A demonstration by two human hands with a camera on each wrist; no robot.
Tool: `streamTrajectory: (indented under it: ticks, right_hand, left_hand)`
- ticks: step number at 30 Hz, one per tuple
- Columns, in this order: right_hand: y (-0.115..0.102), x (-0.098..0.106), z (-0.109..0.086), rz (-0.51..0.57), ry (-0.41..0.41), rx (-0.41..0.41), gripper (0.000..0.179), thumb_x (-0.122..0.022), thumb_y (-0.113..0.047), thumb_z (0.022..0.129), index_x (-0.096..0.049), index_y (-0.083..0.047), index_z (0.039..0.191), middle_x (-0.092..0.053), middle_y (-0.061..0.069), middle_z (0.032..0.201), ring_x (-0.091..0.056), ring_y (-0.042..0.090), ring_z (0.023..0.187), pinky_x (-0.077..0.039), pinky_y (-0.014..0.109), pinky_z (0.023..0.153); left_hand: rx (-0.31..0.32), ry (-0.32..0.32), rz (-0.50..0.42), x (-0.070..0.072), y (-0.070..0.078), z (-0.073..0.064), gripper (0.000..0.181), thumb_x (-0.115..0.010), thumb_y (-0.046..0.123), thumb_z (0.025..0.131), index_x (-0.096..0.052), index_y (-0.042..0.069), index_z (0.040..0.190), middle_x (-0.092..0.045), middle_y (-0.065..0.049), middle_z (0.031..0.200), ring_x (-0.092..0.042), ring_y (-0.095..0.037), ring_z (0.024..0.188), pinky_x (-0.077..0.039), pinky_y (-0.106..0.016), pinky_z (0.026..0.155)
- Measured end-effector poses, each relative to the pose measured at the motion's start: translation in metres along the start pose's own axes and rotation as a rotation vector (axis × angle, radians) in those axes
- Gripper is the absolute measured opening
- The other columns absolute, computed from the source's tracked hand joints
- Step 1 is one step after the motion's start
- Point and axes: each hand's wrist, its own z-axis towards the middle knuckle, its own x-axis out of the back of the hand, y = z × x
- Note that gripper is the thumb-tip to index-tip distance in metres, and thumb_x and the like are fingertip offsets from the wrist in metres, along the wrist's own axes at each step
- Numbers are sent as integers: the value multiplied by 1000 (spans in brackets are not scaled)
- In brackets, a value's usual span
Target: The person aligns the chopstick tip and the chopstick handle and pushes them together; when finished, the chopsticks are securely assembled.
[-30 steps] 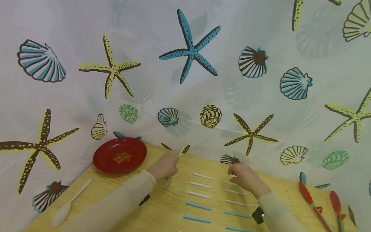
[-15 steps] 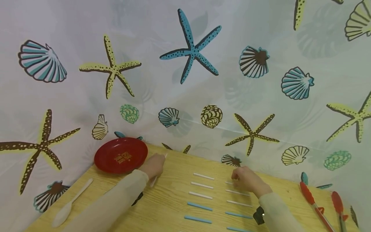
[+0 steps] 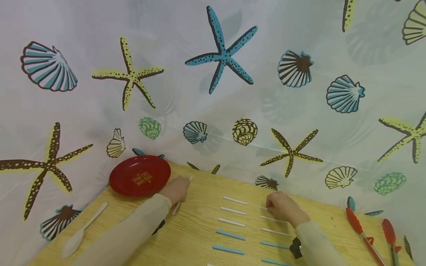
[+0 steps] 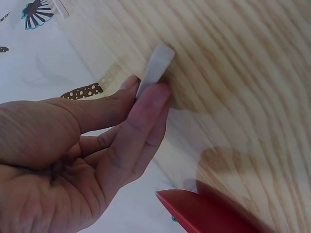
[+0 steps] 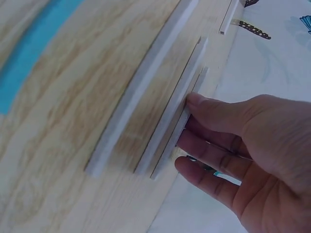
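Note:
In the head view my left hand [image 3: 175,190] is beside the red plate [image 3: 139,176]. Its thumb and fingers pinch a flat white stick [image 4: 156,63], held slanting close over the wooden table. My right hand [image 3: 284,207] is at the far end of the right column of sticks. There its thumb and fingertips pinch the farthest white stick [image 5: 171,141], which lies along the table. Two more white sticks [image 5: 163,109] lie parallel beside it, with a blue stick [image 5: 31,48] farther off.
A left column holds white sticks [image 3: 235,200] and blue sticks [image 3: 230,235]. Blue sticks [image 3: 274,245] also continue the right column. A pale spoon [image 3: 74,242] lies at the left, and red-tipped tongs [image 3: 354,221] at the right. A shell-patterned curtain [image 3: 213,107] rises behind the table.
Over the first half second my left hand moved left toward the plate with the white stick, and lowered. It then holds still. The right hand stays at the farthest stick.

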Motion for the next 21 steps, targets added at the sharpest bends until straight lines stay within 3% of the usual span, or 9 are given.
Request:
streamTrajectory:
  ticks: [7, 15, 18, 21]
  right_hand:
    - [-4, 2, -1, -3, -14, -34, 18, -74, 3, 84, -62, -9, 78, -55, -2, 75, -52, 14, 69, -48, 37, 64]
    - [-5, 2, -3, -8, -1, -44, 18, -73, 3, 83, -61, -10, 77, -54, -3, 75, -51, 15, 70, -48, 37, 65]
    - [-5, 2, -3, -15, 13, -49, 18, -72, 4, 83, -61, -10, 77, -54, -3, 74, -51, 15, 70, -47, 37, 65]
    - [-7, 3, -2, -26, 22, -40, 20, -70, 5, 83, -60, -11, 75, -53, -4, 73, -49, 14, 68, -46, 36, 63]
  left_hand:
    - [3, 4, 23, 2, -1, 0, 25, -78, -3, 81, -61, -6, 99, -62, -16, 87, -58, -23, 70, -53, -32, 59]
    - [22, -16, -7, 5, -1, -2, 23, -76, -5, 82, -60, -7, 99, -60, -16, 84, -58, -22, 65, -53, -30, 55]
    - [5, 3, 25, 7, 1, -4, 22, -77, -4, 81, -62, -7, 97, -62, -16, 83, -59, -23, 66, -54, -31, 56]
    - [-22, 46, 63, 8, 7, -8, 15, -72, -5, 85, -63, -3, 97, -63, -14, 88, -61, -23, 77, -55, -35, 67]
